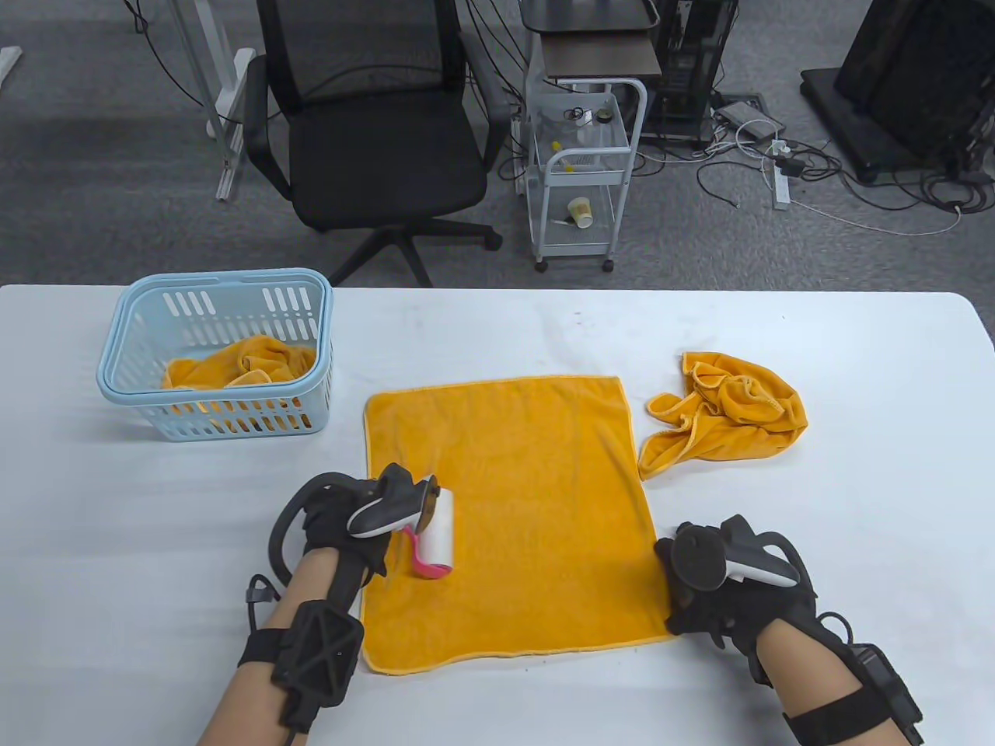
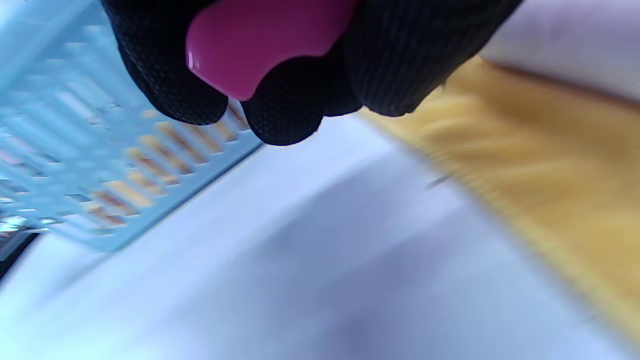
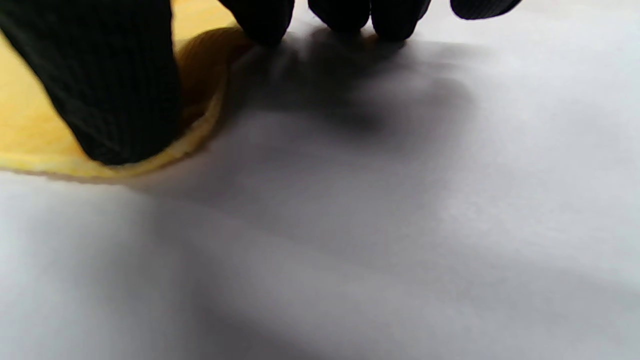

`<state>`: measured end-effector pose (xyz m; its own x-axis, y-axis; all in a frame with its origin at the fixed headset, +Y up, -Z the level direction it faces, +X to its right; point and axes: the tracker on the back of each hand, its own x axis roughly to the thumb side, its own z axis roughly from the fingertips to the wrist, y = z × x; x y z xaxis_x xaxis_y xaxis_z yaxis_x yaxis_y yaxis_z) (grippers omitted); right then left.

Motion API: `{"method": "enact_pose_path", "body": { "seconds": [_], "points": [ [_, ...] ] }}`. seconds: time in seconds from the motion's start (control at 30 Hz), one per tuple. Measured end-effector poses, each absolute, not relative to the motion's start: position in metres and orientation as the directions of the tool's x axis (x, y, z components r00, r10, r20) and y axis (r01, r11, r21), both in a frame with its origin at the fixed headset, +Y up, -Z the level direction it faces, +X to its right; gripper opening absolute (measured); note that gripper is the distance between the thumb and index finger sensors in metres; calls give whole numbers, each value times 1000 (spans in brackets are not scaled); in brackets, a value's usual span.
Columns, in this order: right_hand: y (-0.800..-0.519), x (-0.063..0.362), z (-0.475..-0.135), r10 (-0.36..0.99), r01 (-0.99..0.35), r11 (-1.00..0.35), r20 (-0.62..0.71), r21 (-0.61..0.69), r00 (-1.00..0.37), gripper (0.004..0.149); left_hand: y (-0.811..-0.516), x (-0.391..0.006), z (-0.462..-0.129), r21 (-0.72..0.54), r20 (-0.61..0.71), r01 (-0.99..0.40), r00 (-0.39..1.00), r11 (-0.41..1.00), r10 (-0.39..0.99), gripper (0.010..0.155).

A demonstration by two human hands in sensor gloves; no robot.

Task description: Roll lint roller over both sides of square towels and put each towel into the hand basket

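An orange square towel (image 1: 528, 505) lies spread flat on the white table (image 1: 855, 482). My left hand (image 1: 342, 513) grips the pink handle (image 2: 265, 45) of the lint roller (image 1: 435, 528), whose white roll rests on the towel's left part. My right hand (image 1: 688, 602) is at the towel's near right corner, where the thumb (image 3: 115, 90) sits on the towel (image 3: 30, 125) edge and the curled fingertips (image 3: 345, 12) touch down beside it, pinching the corner. A light blue hand basket (image 1: 218, 280) at the far left holds a crumpled orange towel (image 1: 241, 361).
Another crumpled orange towel (image 1: 731, 412) lies to the right of the flat one. Bare table (image 2: 320, 260) separates the basket's slotted wall (image 2: 100, 165) from the flat towel's left edge (image 2: 550, 165). Beyond the table stand an office chair (image 1: 373, 132) and a white cart (image 1: 583, 155).
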<state>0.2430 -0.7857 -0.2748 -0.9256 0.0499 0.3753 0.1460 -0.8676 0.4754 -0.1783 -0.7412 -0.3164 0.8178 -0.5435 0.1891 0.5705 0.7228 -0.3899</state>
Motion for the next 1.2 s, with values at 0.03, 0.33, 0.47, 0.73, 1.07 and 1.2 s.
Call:
{"method": "enact_pose_path", "body": {
  "seconds": [0.03,0.33,0.47,0.73,1.07,1.2],
  "points": [
    [-786,243,-275,50,146,-868,375,475,-926,98,-738,-185,-315,-385,180,583,807,715,-562,43],
    [-786,244,-275,59,135,-868,370,478,-927,98,-727,-135,-340,-361,239,241,958,901,-161,54],
    [-786,244,-275,62,132,-868,368,479,-928,99,-742,-89,-357,-307,305,220,944,926,-123,57],
    [-787,245,-275,67,127,-867,366,481,-928,99,-755,-109,-372,-343,209,356,931,869,-299,49],
    [-786,245,-275,65,129,-867,366,481,-928,99,-729,-198,-347,-393,54,550,814,737,-579,45],
    [-786,245,-275,65,129,-867,366,481,-928,99,-726,-192,-343,-386,80,389,917,836,-390,47]
  ]
}}
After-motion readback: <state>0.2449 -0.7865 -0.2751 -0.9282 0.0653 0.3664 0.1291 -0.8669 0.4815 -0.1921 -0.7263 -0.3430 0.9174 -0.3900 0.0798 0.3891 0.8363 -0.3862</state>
